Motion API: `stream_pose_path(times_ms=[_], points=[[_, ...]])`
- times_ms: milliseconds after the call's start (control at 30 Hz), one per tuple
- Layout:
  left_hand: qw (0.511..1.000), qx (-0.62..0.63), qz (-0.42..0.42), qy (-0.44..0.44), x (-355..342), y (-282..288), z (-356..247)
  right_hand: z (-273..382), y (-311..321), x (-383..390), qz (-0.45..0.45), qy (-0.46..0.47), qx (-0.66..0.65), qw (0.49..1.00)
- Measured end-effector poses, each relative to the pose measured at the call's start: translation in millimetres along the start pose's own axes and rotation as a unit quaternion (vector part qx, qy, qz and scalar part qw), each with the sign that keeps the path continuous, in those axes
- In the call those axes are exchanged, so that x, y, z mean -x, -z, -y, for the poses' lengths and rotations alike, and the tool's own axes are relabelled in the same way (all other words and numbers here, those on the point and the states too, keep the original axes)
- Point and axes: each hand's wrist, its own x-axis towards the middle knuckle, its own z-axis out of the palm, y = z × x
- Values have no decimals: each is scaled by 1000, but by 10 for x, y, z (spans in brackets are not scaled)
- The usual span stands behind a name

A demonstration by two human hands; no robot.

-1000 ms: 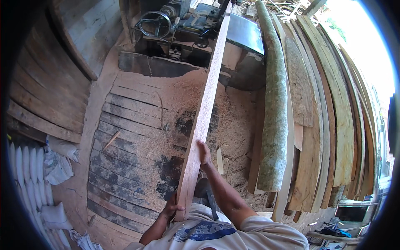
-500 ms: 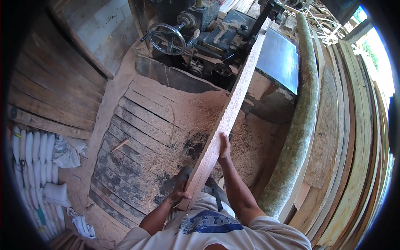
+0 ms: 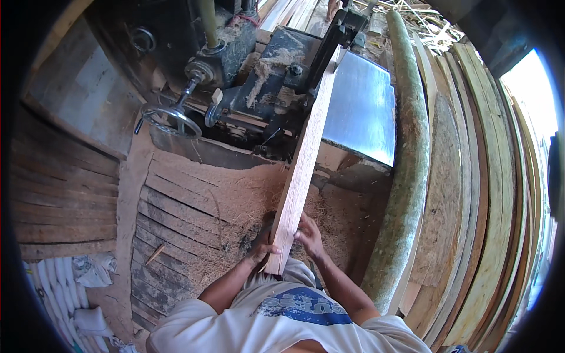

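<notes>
A long pale wooden beam [image 3: 306,159] runs from my waist up to a machine's black upright bar [image 3: 329,62], where its far end lies beside a shiny steel plate [image 3: 359,112]. My left hand [image 3: 262,255] grips the near end from the left, thumb over the wood. My right hand [image 3: 307,234] is closed on the beam's right side, a little farther along. Left of the beam, the machine has a steel handwheel [image 3: 191,126] and a sawdust-dusted bed [image 3: 282,62]. The beam's exact contact at the far end is unclear.
A bark-covered log [image 3: 406,176] and stacked planks [image 3: 482,176] line my right. White sacks [image 3: 59,294] lie at lower left beside wooden boards [image 3: 65,206]. Sawdust covers the slatted floor [image 3: 176,223] underfoot. Loose offcuts [image 3: 429,29] are piled at the back right.
I am closer to the machine, and the beam has moved forward with its far end farther along the steel plate. My right hand has slid down the beam toward my left.
</notes>
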Motion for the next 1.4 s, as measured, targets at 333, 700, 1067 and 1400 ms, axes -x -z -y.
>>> stream_pose_path(times_ms=[333,700,1067,1400], points=[[997,58,33,38,-2151,-8,-990,374,-22,-876,-215,100,160,958],[968,-150,-197,50,-1885,-779,-196,971,732,-2837,-193,5,-13,981],[857,-506,99,-13,-400,-896,1300,1470,-1021,-636,485,-75,-259,832],[781,-409,-382,277,2101,1292,1332,-294,107,1407,350,-197,-127,907]])
